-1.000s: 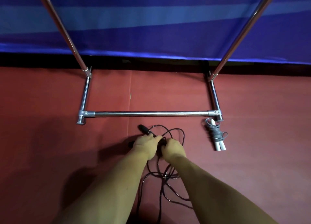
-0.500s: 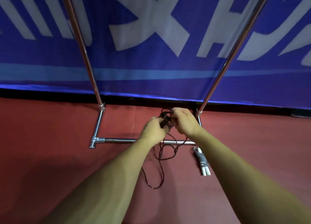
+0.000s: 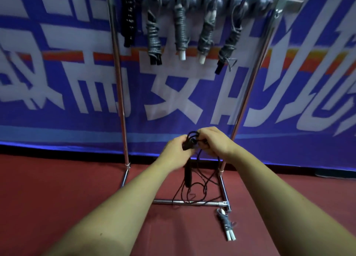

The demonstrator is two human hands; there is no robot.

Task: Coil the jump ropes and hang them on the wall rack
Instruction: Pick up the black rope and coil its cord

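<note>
Floor bundle: coiled grey jump rope (image 3: 225, 224) with white handles, lying on the red floor (image 3: 57, 188) just beside the rack's right front corner.
Left hand (image 3: 174, 150): fingers curled round a black handle end.
Right hand (image 3: 213, 142): closed around gathered loops.
Black jump rope (image 3: 187, 176): held in both hands before the rack; 1 handle and loose loops dangle.
Rack (image 3: 120, 94): chrome frame; 5 coiled ropes (image 3: 181, 30) hang from its top rail.
Background: blue banner (image 3: 57, 121).

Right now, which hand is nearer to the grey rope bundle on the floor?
Right. The right hand is above the bundle, slightly to its left; the left hand is further left. Both hold the black rope.
</note>
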